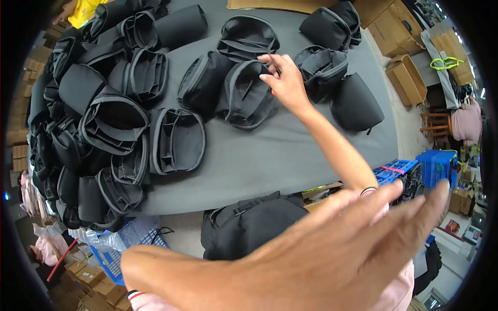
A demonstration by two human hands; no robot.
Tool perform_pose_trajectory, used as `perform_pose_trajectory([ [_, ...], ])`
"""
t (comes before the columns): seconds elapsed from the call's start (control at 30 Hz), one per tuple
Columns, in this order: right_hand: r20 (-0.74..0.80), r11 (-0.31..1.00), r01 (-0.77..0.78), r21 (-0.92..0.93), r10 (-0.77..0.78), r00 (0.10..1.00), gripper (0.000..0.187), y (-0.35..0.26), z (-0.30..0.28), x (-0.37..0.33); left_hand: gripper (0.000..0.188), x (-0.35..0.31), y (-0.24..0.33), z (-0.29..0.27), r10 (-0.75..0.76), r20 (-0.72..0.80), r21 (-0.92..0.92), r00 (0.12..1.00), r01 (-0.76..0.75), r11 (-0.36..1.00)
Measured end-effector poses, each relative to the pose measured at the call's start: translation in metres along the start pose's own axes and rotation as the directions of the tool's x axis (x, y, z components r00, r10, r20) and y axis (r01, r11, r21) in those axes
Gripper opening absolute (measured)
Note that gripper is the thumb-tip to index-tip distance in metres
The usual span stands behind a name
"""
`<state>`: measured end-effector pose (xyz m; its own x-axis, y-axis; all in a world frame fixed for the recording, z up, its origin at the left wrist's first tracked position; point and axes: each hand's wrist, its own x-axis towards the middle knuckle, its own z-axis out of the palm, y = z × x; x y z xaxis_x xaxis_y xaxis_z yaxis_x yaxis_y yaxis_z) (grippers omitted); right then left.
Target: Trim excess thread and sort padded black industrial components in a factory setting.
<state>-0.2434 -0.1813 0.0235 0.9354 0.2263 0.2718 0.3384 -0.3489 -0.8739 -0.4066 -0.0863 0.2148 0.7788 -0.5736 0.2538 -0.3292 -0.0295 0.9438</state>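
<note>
Left hand splayed | right hand at black pouch, grip unclear | grey table | cartons, blue crate rightward

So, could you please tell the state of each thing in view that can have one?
Right hand: fingers bent, grip unclear
Left hand: open, fingers spread
Bag by the right hand: open
Piled bags at left: several open, others hidden
Rightmost black bag: opening not visible
Big bag at bottom: closing unclear
Small brown box: open
</note>
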Motion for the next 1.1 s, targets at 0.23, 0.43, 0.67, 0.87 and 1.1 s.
perform_pose_trajectory([
  [0.23, 0.311, 0.896, 0.248, -0.368, -0.133, 0.941, 0.023, 0.035, 0.029, 0.054, 0.059, -0.060, -0.062, 0.004, -0.397, 0.222, 0.471, 0.890, 0.259, 0.843],
  [0.43, 0.306, 0.874, 0.276, -0.400, -0.156, 0.939, 0.012, 0.017, -0.005, 0.042, 0.056, -0.207, -0.126, 0.041, -0.686, -0.130, 0.807, 0.716, 0.478, 0.347],
  [0.67, -0.167, 0.943, -0.234, 0.238, 0.277, 0.946, 0.026, -0.015, -0.058, -0.028, 0.035, -0.178, -0.144, 0.043, -0.521, -0.320, 0.510, 0.791, 0.608, 0.609],
  [0.87, -0.270, 0.918, -0.259, 0.299, 0.342, 0.900, 0.032, -0.047, 0.001, -0.183, 0.064, -0.079, -0.142, 0.036, -0.706, -0.426, -0.773, 0.566, 0.178, 0.609],
  [1.1, 0.101, 0.849, -0.366, 0.380, 0.355, 0.929, 0.020, -0.045, 0.001, -0.260, 0.056, -0.085, -0.184, 0.046, -0.801, -0.444, -0.710, 0.401, 0.388, 0.588],
])
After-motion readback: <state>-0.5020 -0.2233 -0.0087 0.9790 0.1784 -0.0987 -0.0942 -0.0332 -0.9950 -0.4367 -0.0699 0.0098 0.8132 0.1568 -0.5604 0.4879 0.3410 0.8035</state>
